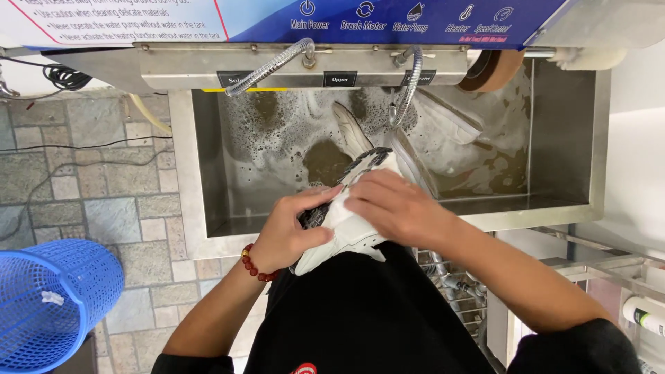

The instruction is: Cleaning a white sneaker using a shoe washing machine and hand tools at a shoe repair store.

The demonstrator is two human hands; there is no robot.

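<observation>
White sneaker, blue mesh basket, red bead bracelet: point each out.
White sneaker held in both hands (350, 228): head view, on the white side panel between the hands.
Blue plastic mesh basket (59, 298): head view, on its lattice wall.
Red bead bracelet on left wrist (253, 264): head view, on the beads.

The scene is lit brightly and evenly from above, and only soft shadows are cast inside the steel tank (561, 138). Mild glare is seen on the flexible metal hose (270, 66). Straight lines are bowed near the frame edges. The shoes (443, 121) under foam are perhaps slightly blurred.
</observation>
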